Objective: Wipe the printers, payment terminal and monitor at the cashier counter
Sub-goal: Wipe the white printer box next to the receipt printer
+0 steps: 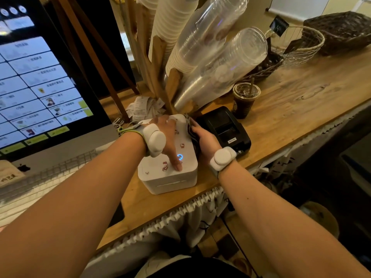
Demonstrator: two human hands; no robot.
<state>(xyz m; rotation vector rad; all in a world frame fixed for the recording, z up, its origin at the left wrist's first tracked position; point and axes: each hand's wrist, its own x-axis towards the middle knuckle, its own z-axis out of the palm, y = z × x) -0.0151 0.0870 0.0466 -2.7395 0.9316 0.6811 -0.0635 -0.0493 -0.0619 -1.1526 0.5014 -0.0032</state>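
L grip [167,135] flat atop white printer [154,169], slot [170,185] nearward; R grip [204,139] prob. round cloth [193,137]

Left hand [167,135] rests on white printer [170,177]; right hand [204,141] holds dark cloth [192,133] against its side.

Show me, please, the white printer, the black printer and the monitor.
white printer [172,184], head view, front face by the slot.
black printer [224,125], head view, top lid.
monitor [30,87], head view, lit screen.
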